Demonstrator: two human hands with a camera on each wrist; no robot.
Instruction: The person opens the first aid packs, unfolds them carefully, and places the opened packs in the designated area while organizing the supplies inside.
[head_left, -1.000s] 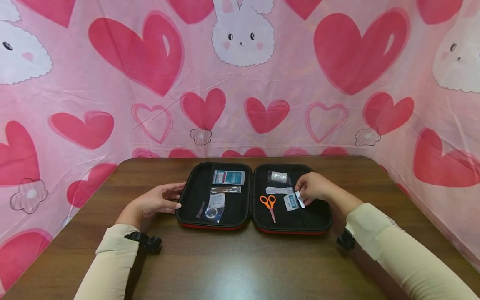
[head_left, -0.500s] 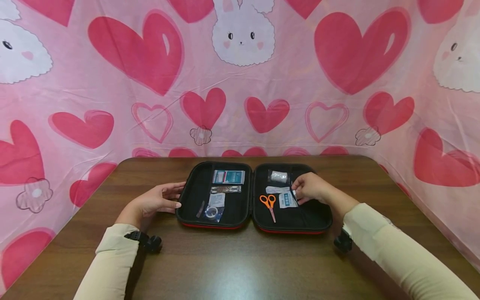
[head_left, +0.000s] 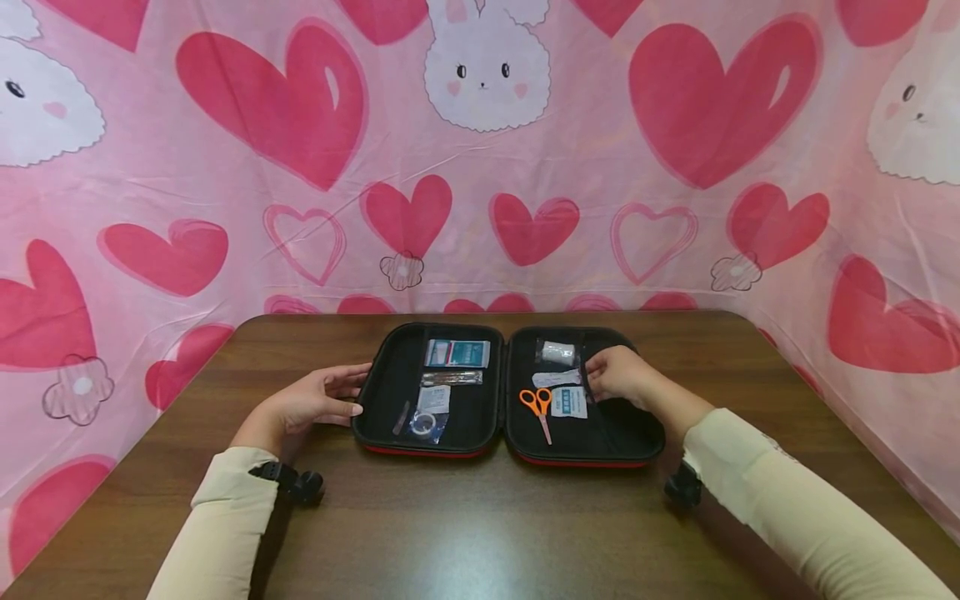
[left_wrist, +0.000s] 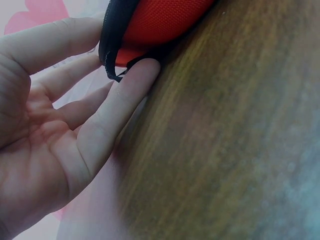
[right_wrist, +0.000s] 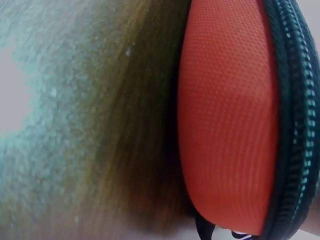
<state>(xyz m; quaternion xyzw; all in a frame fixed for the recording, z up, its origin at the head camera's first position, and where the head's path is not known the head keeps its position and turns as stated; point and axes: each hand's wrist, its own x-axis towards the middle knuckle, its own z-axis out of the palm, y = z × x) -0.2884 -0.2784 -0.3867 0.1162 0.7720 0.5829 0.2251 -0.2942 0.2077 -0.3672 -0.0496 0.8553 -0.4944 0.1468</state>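
Observation:
A black-lined zip case [head_left: 517,454] with a red shell lies open on the table. My left hand [head_left: 311,400] touches its left outer edge; in the left wrist view that hand [left_wrist: 60,130] has its thumb by the red side and its fingers along the rim. My right hand [head_left: 626,377] reaches into the right half, beside a white-and-blue packet [head_left: 570,402]; its fingertips are hidden. Around that packet lie orange-handled scissors [head_left: 536,406], a white wrapped strip [head_left: 557,378] and a white roll in clear wrap [head_left: 558,354].
The left half holds teal packets [head_left: 458,354], wrapped cotton swabs [head_left: 452,379], a white packet [head_left: 433,400], a tape roll [head_left: 423,426] and a thin dark item [head_left: 401,418]. A brown wooden table [head_left: 450,533] meets a pink heart-print cloth [head_left: 480,233].
The white-and-blue packet has slid left toward the scissors. My right hand has shifted slightly left, and the pale strip at its fingertips is out of sight. My left hand stays put.

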